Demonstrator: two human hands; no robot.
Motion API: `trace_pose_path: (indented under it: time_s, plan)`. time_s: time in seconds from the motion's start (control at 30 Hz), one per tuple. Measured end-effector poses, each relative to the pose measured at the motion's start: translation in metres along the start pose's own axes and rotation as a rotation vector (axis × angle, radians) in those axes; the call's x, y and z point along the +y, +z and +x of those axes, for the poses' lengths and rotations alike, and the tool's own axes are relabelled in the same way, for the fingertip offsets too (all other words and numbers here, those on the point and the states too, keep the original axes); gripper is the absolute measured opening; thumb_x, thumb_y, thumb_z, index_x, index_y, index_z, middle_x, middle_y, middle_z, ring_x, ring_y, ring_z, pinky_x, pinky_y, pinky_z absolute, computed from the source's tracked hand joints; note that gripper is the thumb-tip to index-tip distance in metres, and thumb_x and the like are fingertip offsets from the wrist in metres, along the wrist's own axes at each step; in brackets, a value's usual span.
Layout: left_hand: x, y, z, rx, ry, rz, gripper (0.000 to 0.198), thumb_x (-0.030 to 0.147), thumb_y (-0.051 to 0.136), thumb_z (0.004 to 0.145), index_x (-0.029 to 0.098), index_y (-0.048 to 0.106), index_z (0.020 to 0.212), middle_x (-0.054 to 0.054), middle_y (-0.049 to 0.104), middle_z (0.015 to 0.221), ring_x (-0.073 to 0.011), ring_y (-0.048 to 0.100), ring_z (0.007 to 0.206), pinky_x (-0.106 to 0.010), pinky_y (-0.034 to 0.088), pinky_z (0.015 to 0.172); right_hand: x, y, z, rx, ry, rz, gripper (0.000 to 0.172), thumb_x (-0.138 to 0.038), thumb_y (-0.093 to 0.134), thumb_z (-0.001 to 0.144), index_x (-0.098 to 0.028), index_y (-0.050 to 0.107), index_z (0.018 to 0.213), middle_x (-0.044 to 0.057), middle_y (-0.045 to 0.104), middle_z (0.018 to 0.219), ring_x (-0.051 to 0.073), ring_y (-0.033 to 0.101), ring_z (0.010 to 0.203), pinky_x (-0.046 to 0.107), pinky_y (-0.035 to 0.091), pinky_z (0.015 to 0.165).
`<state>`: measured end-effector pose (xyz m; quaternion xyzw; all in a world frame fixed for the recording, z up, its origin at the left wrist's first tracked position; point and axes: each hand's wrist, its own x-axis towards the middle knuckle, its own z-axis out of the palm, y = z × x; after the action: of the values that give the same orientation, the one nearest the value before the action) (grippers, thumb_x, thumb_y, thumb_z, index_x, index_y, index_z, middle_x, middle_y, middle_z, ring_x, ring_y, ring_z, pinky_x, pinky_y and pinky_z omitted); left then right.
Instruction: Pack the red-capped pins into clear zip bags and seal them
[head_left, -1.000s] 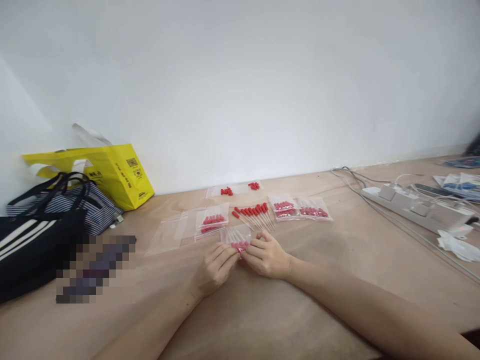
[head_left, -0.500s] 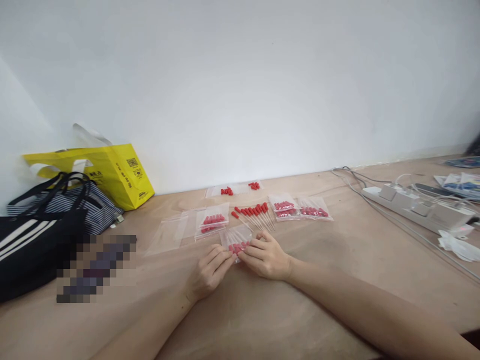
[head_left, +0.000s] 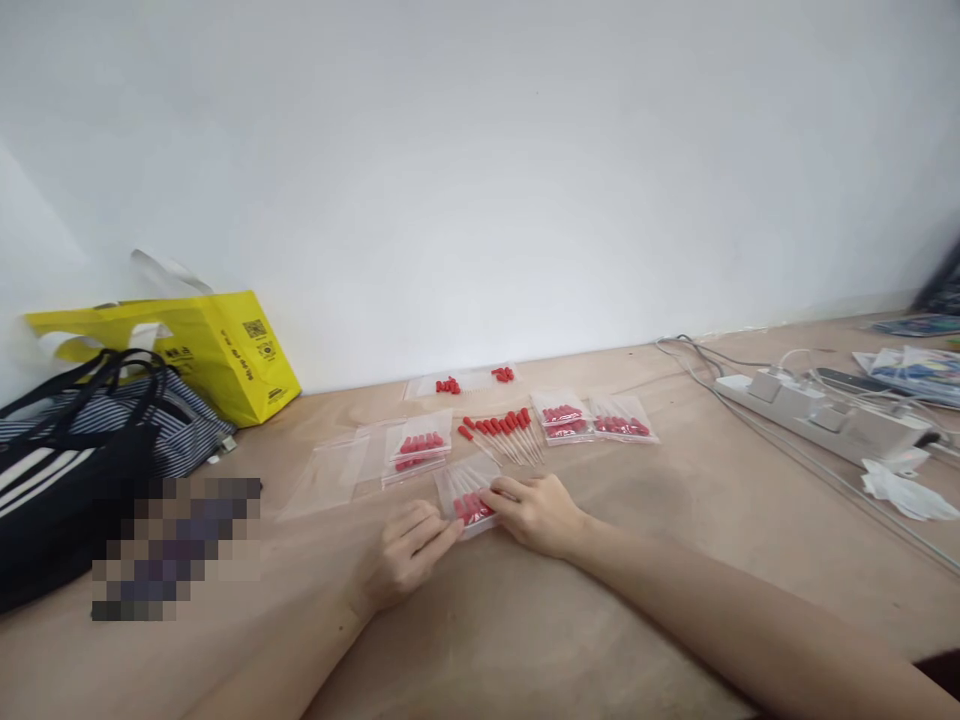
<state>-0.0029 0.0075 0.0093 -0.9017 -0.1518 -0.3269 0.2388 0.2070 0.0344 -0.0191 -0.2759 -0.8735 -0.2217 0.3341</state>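
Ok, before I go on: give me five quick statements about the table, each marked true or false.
1. The left hand and right hand both touch one clear bag. True.
2. The red ends in that bag lie on its side toward the wall. False: they lie on the side nearer the person.
3. The loose sticks have their red ends toward the wall. True.
4. The power strip is right of the loose sticks. True.
5. The power strip has nothing plugged in. False: white plugs sit on it.
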Motion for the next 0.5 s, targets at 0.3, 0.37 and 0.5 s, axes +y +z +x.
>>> trace_pose_path:
  time_s: [0.3,0.37,0.5]
  plan:
    - [-0.041,0.009,-0.025,-0.198,-0.758,0.163,0.028,0.029,0.037,0.083,0.018,0.059,0.095,-0.006,0.062,0.092,-0.0195,0.054,0.091,-0.032,0.041,0.083,0.025,-0.011,-0.011,0.164,0.008,0.133,0.029,-0.015,0.035,0.083,-0.018,0.056,0.103,0.007,0.063,0.096,0.011,0.060,0.076,0.021,0.044,0.058]
    - [-0.051,0.010,-0.032,-0.221,-0.865,0.241,0.029,0.029,0.038,0.080,0.018,0.060,0.095,-0.007,0.062,0.093,-0.0222,0.053,0.091,-0.034,0.040,0.083,0.047,-0.014,-0.019,0.254,0.107,0.112,0.029,-0.015,0.037,0.083,-0.020,0.056,0.104,0.007,0.063,0.098,0.013,0.060,0.080,0.023,0.046,0.065]
    - [-0.069,0.005,-0.045,-0.259,-1.063,0.367,0.032,0.027,0.038,0.077,0.016,0.061,0.097,-0.010,0.060,0.097,-0.0278,0.050,0.095,-0.041,0.037,0.085,0.106,-0.018,-0.044,0.313,0.500,0.054,0.027,-0.021,0.040,0.081,-0.021,0.058,0.101,0.007,0.062,0.099,0.016,0.059,0.088,0.028,0.047,0.075]
